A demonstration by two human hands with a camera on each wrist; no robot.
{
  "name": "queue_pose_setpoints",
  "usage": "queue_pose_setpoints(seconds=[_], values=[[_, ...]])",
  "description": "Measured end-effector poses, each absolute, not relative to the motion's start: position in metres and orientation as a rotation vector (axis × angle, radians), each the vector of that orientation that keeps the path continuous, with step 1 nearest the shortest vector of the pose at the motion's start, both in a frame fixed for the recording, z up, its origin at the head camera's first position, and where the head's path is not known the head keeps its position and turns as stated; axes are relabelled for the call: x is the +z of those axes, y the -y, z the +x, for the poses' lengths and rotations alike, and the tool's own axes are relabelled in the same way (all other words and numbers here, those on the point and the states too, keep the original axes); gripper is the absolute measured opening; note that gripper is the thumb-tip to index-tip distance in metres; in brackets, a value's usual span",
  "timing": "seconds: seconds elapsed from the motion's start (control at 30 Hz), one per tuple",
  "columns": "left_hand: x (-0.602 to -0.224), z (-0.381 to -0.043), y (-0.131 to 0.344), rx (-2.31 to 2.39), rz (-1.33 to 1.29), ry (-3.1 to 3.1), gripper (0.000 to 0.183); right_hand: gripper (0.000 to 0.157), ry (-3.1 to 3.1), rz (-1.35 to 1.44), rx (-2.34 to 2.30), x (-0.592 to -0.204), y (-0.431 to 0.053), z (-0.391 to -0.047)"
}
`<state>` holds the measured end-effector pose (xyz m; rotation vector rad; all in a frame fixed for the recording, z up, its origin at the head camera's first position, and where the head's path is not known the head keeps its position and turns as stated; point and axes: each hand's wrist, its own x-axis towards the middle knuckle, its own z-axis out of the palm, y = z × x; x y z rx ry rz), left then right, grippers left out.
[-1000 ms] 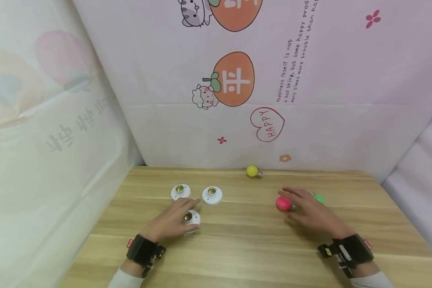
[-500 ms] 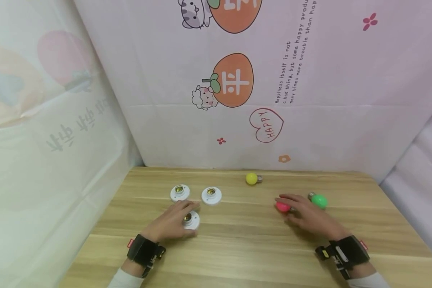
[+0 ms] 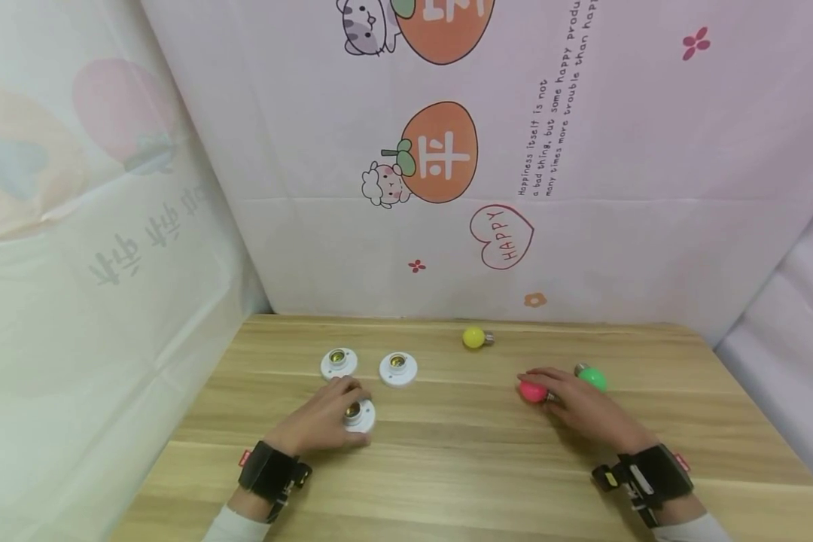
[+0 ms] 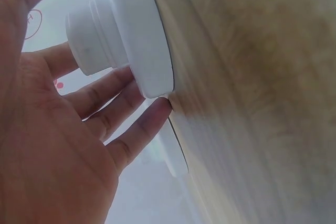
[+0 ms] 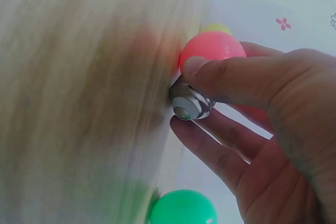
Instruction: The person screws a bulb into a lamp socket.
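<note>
My left hand (image 3: 321, 415) holds a white round lamp holder (image 3: 362, 416) by its base on the wooden table; in the left wrist view, fingertips touch the rim of the lamp holder (image 4: 149, 40). Two more lamp holders, one at the left (image 3: 339, 364) and one at the right (image 3: 398, 369), lie just beyond with their brass sockets facing up. My right hand (image 3: 586, 406) grips a red light bulb (image 3: 532, 391). Its thumb presses on the red bulb (image 5: 215, 46) near the metal screw cap, which points back towards the wrist. The bulb lies against the tabletop.
A green light bulb (image 3: 592, 378) lies behind the right hand. Near the back edge of the table (image 3: 433, 467) lies a yellow light bulb (image 3: 473, 337). A printed white cloth (image 3: 312, 248) rises behind the table, and more cloth hangs at the left and right.
The right hand's fingers have closed onto the red bulb. The yellow bulb came a little forward, and the green one shifted slightly. The left hand's fingers have drawn in around the lamp holder.
</note>
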<state>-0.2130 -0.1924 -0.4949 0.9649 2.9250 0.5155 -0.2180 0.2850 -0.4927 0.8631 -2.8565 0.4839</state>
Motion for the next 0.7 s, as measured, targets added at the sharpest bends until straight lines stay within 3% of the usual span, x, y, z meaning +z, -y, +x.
queue_pose_setpoints(seconds=[0.7], values=[[-0.4911, -0.2137, 0.1873, 0.508, 1.019, -2.951, 0.072, 0.050, 2.845, 0.827, 0.497, -0.4893, -0.2801, -0.2167]])
